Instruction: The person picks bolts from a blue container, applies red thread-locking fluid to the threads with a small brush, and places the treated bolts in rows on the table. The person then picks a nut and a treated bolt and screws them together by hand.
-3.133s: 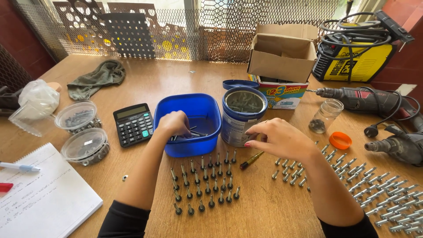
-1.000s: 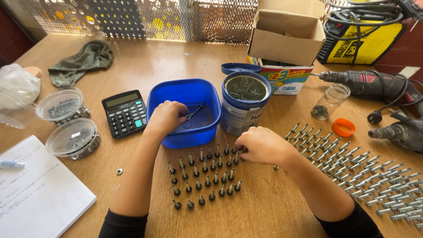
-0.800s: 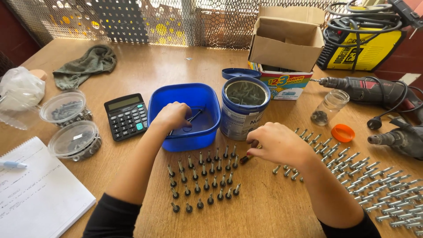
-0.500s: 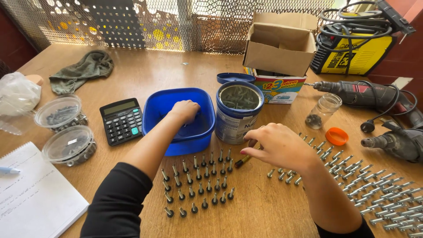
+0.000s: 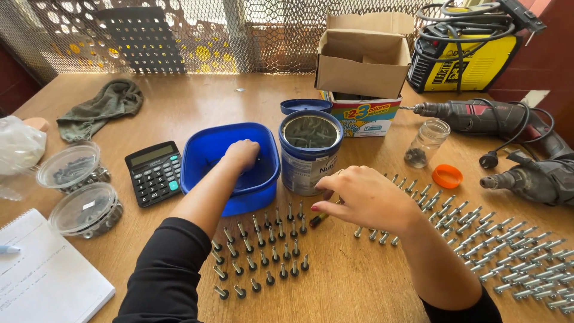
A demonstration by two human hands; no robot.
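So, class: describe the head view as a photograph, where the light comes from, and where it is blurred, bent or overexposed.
Head view: daylight enters through the mesh screen behind the table, overexposing its gaps; the bolts and both hands, left and right, look sharp; the wide lens bends the table edges and stretches the notebook at the corner.

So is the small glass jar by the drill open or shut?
Open. The glass jar stands upright with no lid on; an orange lid lies on the table beside it.
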